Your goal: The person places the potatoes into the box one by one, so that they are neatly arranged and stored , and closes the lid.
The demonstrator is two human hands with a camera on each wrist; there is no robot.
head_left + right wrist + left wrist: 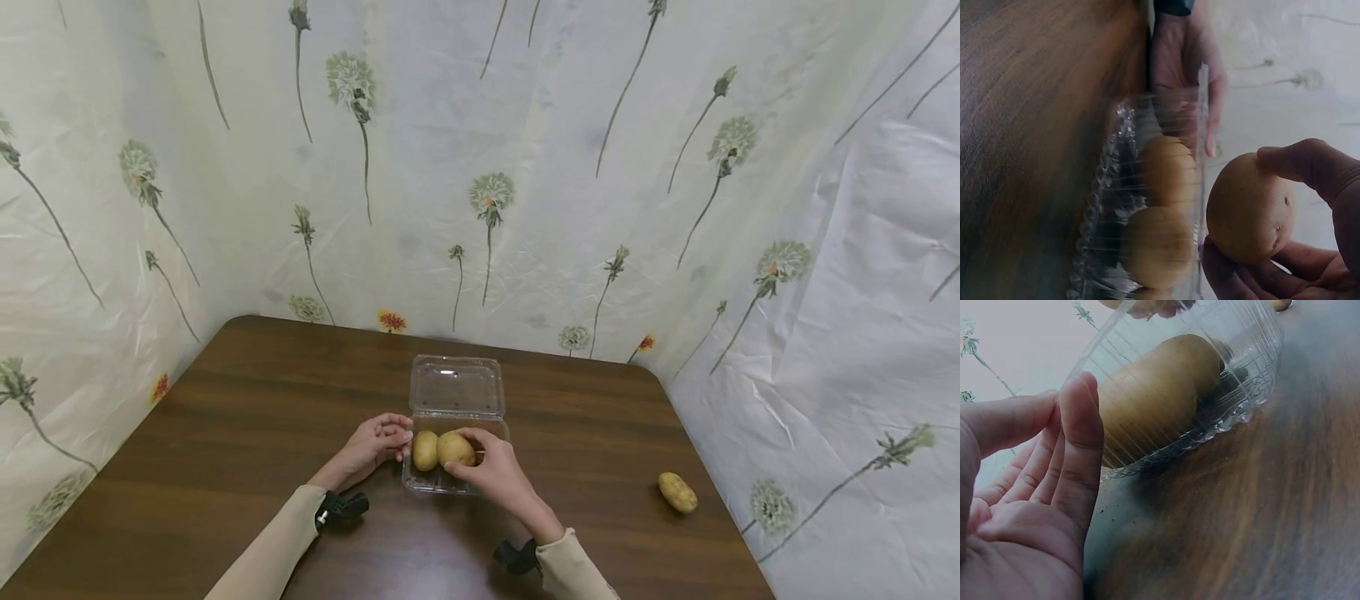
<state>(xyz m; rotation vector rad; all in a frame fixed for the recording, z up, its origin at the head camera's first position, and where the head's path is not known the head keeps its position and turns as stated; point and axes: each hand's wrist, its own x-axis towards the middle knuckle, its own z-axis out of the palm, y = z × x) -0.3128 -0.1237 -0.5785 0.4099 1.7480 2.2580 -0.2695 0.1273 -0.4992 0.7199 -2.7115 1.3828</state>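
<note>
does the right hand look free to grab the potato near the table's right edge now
Probably not yet: the right hand holds another potato over the container, though nothing seems to block the way to the outlying potato.

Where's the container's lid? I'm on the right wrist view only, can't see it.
Observer: The lid is hinged open, on the side of the container away from the person.
Operator: What's the left hand doing? I can't make out its grip.
Observer: The left wrist view shows it pinching the container's rim between thumb and finger.
Operator: Any potatoes outside my frame?
Observer: Yes, the head view shows a lone potato lying on the table, near its right edge.
</note>
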